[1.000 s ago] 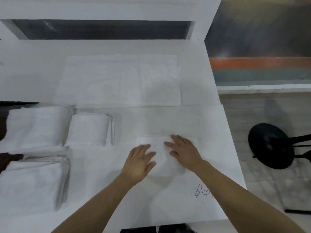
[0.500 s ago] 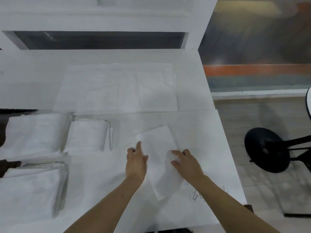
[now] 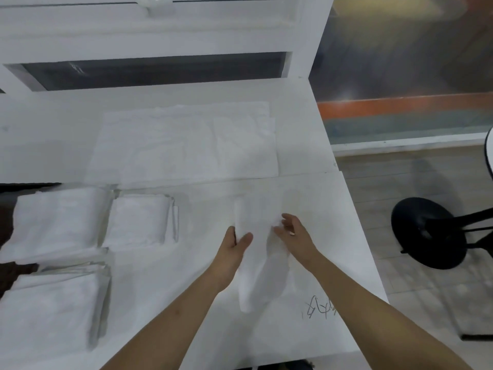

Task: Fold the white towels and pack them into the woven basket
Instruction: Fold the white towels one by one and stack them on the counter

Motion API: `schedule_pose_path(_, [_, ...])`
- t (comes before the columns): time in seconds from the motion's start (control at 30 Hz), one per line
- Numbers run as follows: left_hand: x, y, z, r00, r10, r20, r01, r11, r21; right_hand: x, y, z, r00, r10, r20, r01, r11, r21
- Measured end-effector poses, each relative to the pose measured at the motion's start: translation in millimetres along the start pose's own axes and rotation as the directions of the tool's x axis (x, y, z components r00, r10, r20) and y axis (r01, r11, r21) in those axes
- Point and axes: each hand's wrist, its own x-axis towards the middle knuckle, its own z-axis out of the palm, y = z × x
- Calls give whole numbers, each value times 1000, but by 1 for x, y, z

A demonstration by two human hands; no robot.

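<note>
A small folded white towel (image 3: 260,268) is lifted off the white table (image 3: 333,236), hanging tilted between my hands. My left hand (image 3: 234,245) pinches its left edge between thumb and fingers. My right hand (image 3: 296,236) grips its right side, with the fingers curled over the cloth. An unfolded white towel (image 3: 184,145) lies flat at the back of the table. Three stacks of folded white towels sit at the left: one at the far left (image 3: 58,222), a smaller one (image 3: 141,221) beside it, and a larger one (image 3: 50,308) at the near left. No woven basket is in view.
The table's right edge drops to a tiled floor, where a black stool base (image 3: 429,233) stands. A white window frame (image 3: 160,41) runs along the back. Scribbled pen marks (image 3: 320,308) show on the table near my right forearm.
Both hands went from pressing flat on the small towel to gripping its sides. The towel turned lengthwise and rose off the table.
</note>
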Motion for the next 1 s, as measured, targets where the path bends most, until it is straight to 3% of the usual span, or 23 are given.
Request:
schedule_pose_path(0.07, [-5,11,0,995,7,104,4,995,-103,0,-13,-5,996,43,83,-57,985,166])
schedule_pose_path(0.17, [-9,34,-1,990,60,125,-34,979,-199,5,-31,-13,983,81,165,-134,932,336])
schedule_pose_path(0.23, [-8,51,-4,989,106,105,-79,971,-227,5,-45,-19,984,36,174,-102,916,387])
schedule_pose_path(0.3, [-5,67,-8,989,136,57,-123,974,-189,3,-61,-25,992,-24,126,-31,909,415])
schedule_pose_path(0.4, [-3,90,-16,968,245,-52,-244,969,22,-7,-91,-34,993,-110,34,82,887,455])
schedule_pose_path(0.53, [-10,103,-28,889,444,-116,-409,881,237,-29,-119,-46,973,-229,-10,217,904,369])
schedule_pose_path(0.7, [-22,58,-51,838,546,-8,-451,701,553,-56,-91,-47,955,-298,7,297,954,46])
schedule_pose_path(0.83, [-23,-19,-77,898,394,194,-403,566,719,-73,-23,-34,973,-206,104,221,963,-155])
schedule_pose_path(0.9, [-26,-47,-79,926,303,224,-366,578,730,-83,5,-28,978,-125,168,154,973,-170])
schedule_pose_path(1.0, [-30,-64,-75,958,234,165,-279,638,718,-89,22,-21,981,-91,171,125,972,-197])
